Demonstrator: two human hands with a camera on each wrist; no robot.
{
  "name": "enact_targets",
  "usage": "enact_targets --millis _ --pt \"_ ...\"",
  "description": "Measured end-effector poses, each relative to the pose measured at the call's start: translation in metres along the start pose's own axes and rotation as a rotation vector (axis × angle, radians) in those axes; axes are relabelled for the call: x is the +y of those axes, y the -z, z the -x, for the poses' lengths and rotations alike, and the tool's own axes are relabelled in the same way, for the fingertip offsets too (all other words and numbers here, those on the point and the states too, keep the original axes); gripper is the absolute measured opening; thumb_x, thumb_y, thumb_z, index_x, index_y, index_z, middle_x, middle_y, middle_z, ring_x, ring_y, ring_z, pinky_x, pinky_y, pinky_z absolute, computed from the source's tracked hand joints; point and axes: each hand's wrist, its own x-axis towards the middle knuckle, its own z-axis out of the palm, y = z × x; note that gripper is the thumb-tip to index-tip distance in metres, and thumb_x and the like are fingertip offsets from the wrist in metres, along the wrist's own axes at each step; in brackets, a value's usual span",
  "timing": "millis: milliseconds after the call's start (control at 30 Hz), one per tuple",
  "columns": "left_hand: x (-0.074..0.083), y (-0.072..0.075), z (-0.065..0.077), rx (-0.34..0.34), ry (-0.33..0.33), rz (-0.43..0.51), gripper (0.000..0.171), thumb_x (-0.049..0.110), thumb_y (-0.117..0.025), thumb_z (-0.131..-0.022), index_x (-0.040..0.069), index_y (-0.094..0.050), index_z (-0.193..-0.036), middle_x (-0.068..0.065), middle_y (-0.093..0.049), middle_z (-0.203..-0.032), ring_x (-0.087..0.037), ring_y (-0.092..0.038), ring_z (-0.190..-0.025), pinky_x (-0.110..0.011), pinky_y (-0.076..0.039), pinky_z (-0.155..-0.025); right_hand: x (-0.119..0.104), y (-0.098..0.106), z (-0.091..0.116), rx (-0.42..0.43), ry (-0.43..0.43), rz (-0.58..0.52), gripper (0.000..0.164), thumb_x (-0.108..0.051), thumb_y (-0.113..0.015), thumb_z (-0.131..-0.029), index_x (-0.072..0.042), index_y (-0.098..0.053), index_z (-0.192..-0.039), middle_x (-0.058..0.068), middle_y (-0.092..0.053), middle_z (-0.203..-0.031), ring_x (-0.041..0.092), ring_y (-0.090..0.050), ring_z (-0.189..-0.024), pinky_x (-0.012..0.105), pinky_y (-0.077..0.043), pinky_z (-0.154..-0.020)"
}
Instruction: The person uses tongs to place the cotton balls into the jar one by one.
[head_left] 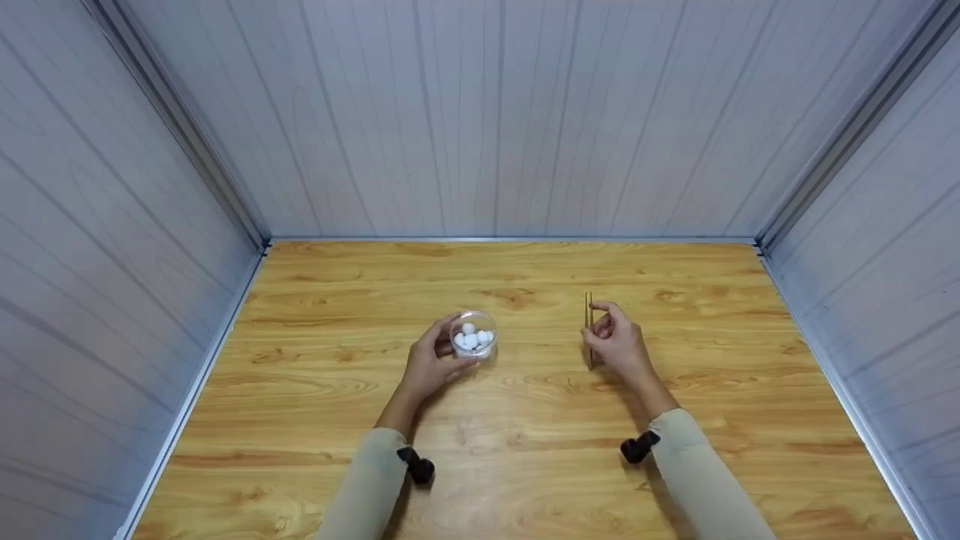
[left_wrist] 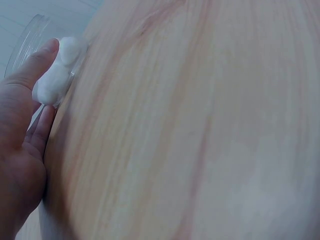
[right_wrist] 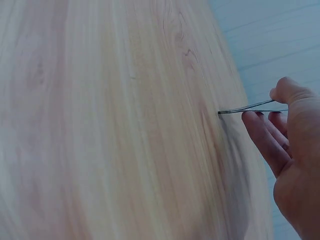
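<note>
Near the middle of the table stands a round clear plastic container (head_left: 488,355) with several white cotton balls (head_left: 470,340) inside. My left hand (head_left: 429,367) holds its side, thumb in front and fingers behind. In the left wrist view the thumb lies against the container's clear wall, with white cotton balls (left_wrist: 54,82) showing through. To the right, my right hand (head_left: 622,345) pinches slim metal tweezers (right_wrist: 234,110) between thumb and fingers. The tweezers' two prongs stand apart and point toward the back wall; their joined end is on the near side. Nothing is between the prongs.
The wood-grain table (head_left: 517,465) is enclosed by a pale panelled back wall (head_left: 510,120) and side walls on the left (head_left: 97,247) and right (head_left: 885,247). Metal strips edge the table. A black wrist camera sits on each sleeve.
</note>
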Motion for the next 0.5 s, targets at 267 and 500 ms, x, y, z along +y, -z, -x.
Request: enact_targets --millis 267,500 --pt "0.0009 -0.001 0.0007 0.015 -0.014 0.009 0.086 0.004 -0.096 -0.088 0.009 -0.056 -0.165 -0.025 -0.068 -0.151 -0.042 -0.071 -0.136 -0.041 -0.066 -0.112 -0.0001 -0.0033 -0.0004 -0.088 -0.074 0.129 0.049 -0.005 -0.08 -0.101 0.003 -0.069 -0.148 0.012 -0.071 -0.092 0.009 -0.058 -0.074 0.017 -0.048 -0.062" --pt "-0.0005 -0.0017 0.0 0.023 -0.029 -0.001 0.088 0.003 -0.096 -0.088 0.008 -0.055 -0.165 -0.025 -0.066 -0.154 -0.043 -0.071 -0.136 -0.042 -0.066 -0.112 0.0001 -0.0032 -0.0005 -0.135 -0.075 0.19 0.049 -0.007 -0.079 -0.102 0.005 -0.069 -0.148 0.011 -0.071 -0.092 0.011 -0.058 -0.074 0.018 -0.049 -0.067"
